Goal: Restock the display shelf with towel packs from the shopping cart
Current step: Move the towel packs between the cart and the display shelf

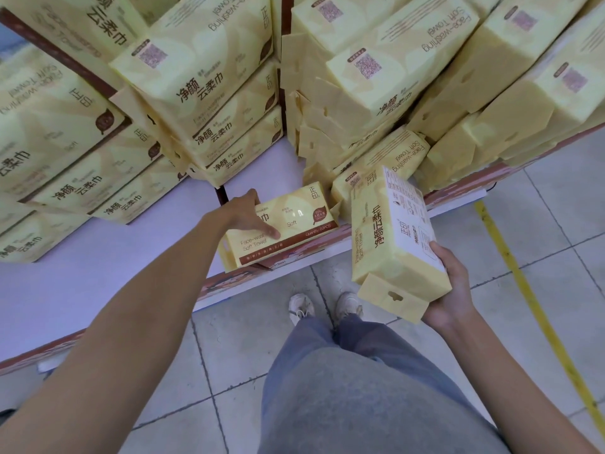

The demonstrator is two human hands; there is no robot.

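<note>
A yellow towel pack (294, 224) lies flat at the front edge of the white display shelf (108, 273). My left hand (248, 214) grips its left end, thumb on the front face and fingers over the top. My right hand (451, 283) holds a second yellow towel pack (389, 244) from below, tilted upright over the floor just right of the shelf edge. Another pack (386, 162) leans behind them against the stacks. The shopping cart is out of view.
Stacks of the same yellow packs fill the shelf at left (82, 165), centre (212, 103) and right (458, 77). A dark upright post (222, 194) stands behind my left hand. Grey floor tiles, a yellow floor line (523, 290) and my shoes (324, 306) lie below.
</note>
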